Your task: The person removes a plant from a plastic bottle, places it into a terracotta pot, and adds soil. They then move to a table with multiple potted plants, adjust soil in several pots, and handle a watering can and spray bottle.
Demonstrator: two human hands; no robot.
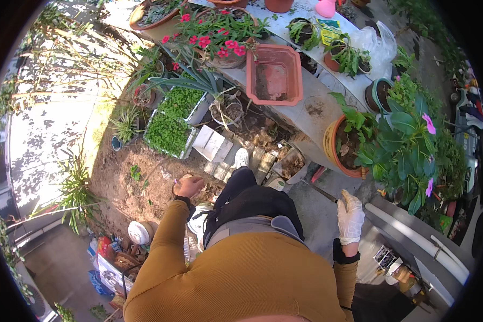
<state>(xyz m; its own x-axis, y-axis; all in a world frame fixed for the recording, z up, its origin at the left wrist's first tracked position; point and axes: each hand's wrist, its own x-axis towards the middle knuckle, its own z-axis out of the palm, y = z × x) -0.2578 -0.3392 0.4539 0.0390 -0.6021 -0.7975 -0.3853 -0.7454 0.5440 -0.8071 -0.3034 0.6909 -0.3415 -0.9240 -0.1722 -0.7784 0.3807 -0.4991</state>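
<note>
My left hand is bare and hangs over the soil to the left of my legs. Its fingers curl loosely, and I see nothing held, though their undersides are hidden. On my right hand is a thin whitish glove. It grips the dark handle of a slim garden hand tool, whose shaft points forward and left over the concrete. Near the tool's far end sits a pale square container of soil. One white shoe of mine rests on pale ribbed slabs.
Two foam boxes of green seedlings stand ahead left, beside a white box. A terracotta-coloured rectangular planter rests on the ledge. To the right are a potted plant and a white pipe. A cluttered box sits behind left.
</note>
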